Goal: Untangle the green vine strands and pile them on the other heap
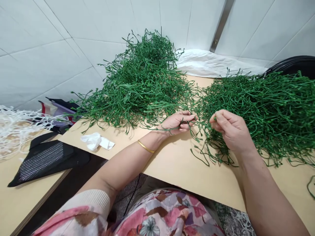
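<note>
Two big heaps of thin green artificial stems with small knobbed ends lie on the table: a left heap [137,82] against the wall and a right heap [278,111]. Between them, near the front, is my left hand [179,122], its fingers curled and pinching a green stem that trails back over the wrist. My right hand [228,127] is closed in a pinch at the edge of the right heap, with a green stem tip showing between thumb and forefinger. Several loose stems [204,152] hang and lie on the tabletop below both hands.
White strands [22,127] are piled at the far left, beside a black mesh-panelled item [44,160]. A crumpled white tissue [97,141] lies on the tan tabletop [172,160]. White cloth [211,62] runs along the tiled wall, and a black rounded object [292,64] stands behind the right heap.
</note>
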Motion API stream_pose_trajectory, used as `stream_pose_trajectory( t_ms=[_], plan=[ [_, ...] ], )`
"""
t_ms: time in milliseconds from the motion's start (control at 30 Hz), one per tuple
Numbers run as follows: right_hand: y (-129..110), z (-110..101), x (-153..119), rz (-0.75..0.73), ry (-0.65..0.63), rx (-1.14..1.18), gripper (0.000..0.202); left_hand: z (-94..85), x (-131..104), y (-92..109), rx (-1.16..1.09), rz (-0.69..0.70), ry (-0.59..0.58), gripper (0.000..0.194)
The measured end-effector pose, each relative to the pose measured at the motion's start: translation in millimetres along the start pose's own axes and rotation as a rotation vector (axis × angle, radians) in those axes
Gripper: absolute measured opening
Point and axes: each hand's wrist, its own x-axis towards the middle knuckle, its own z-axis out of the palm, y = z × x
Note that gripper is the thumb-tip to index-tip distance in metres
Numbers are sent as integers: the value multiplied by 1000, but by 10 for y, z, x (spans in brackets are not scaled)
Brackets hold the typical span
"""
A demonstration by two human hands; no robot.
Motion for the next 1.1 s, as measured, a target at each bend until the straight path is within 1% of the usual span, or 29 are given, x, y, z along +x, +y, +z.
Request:
stream_pose_trajectory(
  t_ms=[100,133,167,200,233,267,300,367,433,500,567,633,733,800,900,967,1033,1100],
  plan=[
    [114,-113,31,-95,337,-563,23,-42,62,-8,4,-20,115,5],
    [148,-130,36,-114,416,-719,22,-49,70,-15,11,-15,142,5],
    [171,-133,37,-133,487,-834,22,-54,75,-23,21,-7,158,6],
    [182,-122,35,-156,537,-903,23,-56,77,-32,33,4,167,7],
    [182,-99,30,-184,560,-929,23,-57,77,-41,42,16,172,8],
    [173,-68,22,-221,558,-916,21,-56,78,-49,46,27,178,8],
    [157,-33,13,-263,528,-875,19,-52,78,-55,43,35,187,8],
    [117,34,-8,-335,416,-755,17,-39,79,-56,21,41,209,7],
    [75,75,-32,-375,321,-638,17,-20,77,-45,-4,35,230,6],
    [32,84,-59,-382,286,-553,14,-4,76,-30,-19,29,238,5],
    [-9,77,-85,-381,279,-501,13,-1,78,-20,-37,21,242,5],
    [-35,71,-102,-391,262,-511,12,-12,85,-19,-68,20,246,5],
    [-21,82,-97,-430,152,-621,11,-36,94,-27,-88,24,259,4],
    [15,92,-77,-436,113,-642,11,-41,91,-32,-78,28,260,4],
    [62,94,-47,-387,179,-531,14,-19,70,-45,-55,47,217,4],
    [79,97,-36,-313,174,-440,16,7,52,-62,-33,55,162,7],
    [92,114,-33,-211,95,-349,16,32,36,-84,2,40,98,10],
    [108,144,-32,-111,-18,-237,19,53,25,-103,30,31,45,12]
  ],
)
